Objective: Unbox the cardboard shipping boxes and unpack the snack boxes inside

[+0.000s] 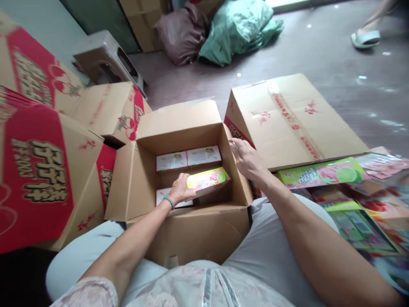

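Note:
Between my knees stands an open cardboard carton with its flaps folded out. My left hand reaches inside and is closed on one end of a small green and pink printed box, which is tilted. Below it in the carton lie white-sided boxes along the far wall, and another white-sided box is partly covered by my left hand. My right hand is at the carton's right wall, its fingers curled over the right flap's upper edge.
A taped carton lies at the right, with a flat green printed box and several colourful packages beside it. Red and brown cartons crowd the left. A stool and a green bag stand behind; a person's foot is at upper right.

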Available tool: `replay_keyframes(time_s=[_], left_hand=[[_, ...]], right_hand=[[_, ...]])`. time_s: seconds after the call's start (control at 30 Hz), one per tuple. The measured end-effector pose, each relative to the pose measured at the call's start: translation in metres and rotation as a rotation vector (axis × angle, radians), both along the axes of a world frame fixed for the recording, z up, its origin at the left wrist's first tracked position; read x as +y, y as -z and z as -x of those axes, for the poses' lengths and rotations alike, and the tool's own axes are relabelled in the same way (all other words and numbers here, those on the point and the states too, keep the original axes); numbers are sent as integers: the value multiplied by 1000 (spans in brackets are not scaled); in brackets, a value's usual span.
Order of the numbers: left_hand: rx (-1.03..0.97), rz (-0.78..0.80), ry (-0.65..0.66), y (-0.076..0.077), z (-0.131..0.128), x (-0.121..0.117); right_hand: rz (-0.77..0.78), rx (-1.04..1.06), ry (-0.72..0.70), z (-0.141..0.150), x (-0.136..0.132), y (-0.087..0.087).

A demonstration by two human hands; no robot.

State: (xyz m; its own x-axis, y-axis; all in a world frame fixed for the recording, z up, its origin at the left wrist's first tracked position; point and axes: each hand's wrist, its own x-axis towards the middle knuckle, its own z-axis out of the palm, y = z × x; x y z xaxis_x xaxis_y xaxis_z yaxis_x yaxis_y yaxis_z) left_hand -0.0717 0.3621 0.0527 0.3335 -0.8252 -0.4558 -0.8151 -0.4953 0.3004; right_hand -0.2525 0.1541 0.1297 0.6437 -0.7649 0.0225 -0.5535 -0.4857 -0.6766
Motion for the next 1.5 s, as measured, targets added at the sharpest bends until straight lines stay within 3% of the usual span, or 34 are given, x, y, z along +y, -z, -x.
replay_keyframes(time_s=[0.07,0.17,0.23,0.3,0.43,0.6,0.77,1.0,1.13,1.37,1.5], left_hand=[[2,123,-102,-43,-6,12],[30,264,-189,-101,-11,49],[82,328,-221,-125,-7,82],[130,381,-251,-134,2,115],[173,496,-382,-124,25,155],[192,623,-398,-102,36,167],[131,793,-339,-88,39,172],[126,834,-313,-90,37,174],[176,843,-270,-91,33,177],[285,828,-231,-90,27,178],[304,817,-231,-89,26,176]], right_hand=[[-40,-6,-45,3,12,-10],[-103,-56,-94,11,38,-33],[-83,-93,-185,16,62,-50],[-10,-66,-345,18,89,-66],[211,247,-730,3,145,-88],[424,444,-1019,-39,194,-106],[523,537,-1163,-73,222,-115],[589,664,-1187,-87,243,-118],[584,751,-1200,-82,225,-120],[601,945,-907,-28,115,-105],[501,974,-851,-4,86,-112]])
